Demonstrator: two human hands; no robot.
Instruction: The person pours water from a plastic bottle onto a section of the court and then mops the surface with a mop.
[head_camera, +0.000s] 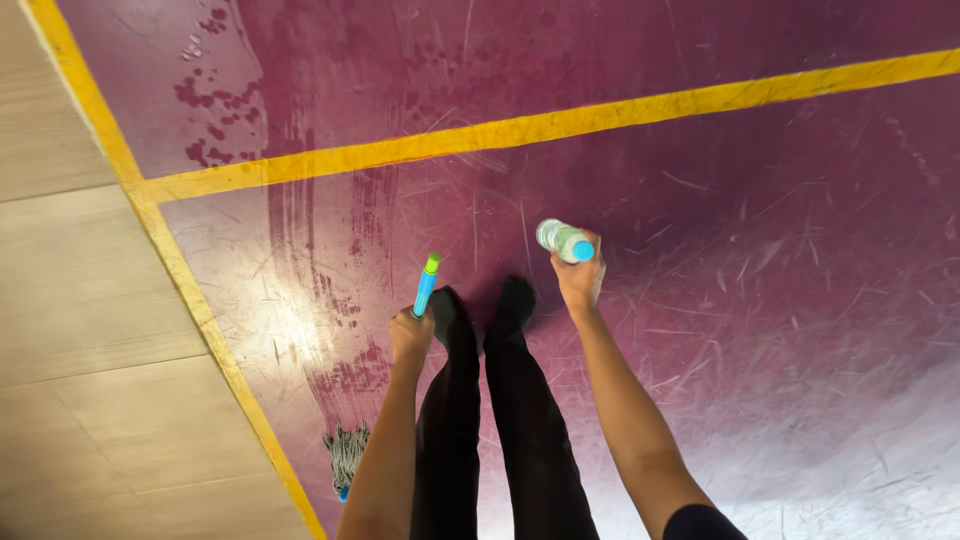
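We grip the mop handle (426, 284) in our left hand (411, 336), its head (346, 455) trailing on the wet maroon floor (700, 180); our right hand (581, 280) clasps a bottle (564, 241) tipped forward.

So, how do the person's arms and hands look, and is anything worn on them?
Both forearms are bare, with no gloves, rings or watch visible. The left hand and right hand are uncovered. Only a dark sleeve edge shows on the right upper arm.
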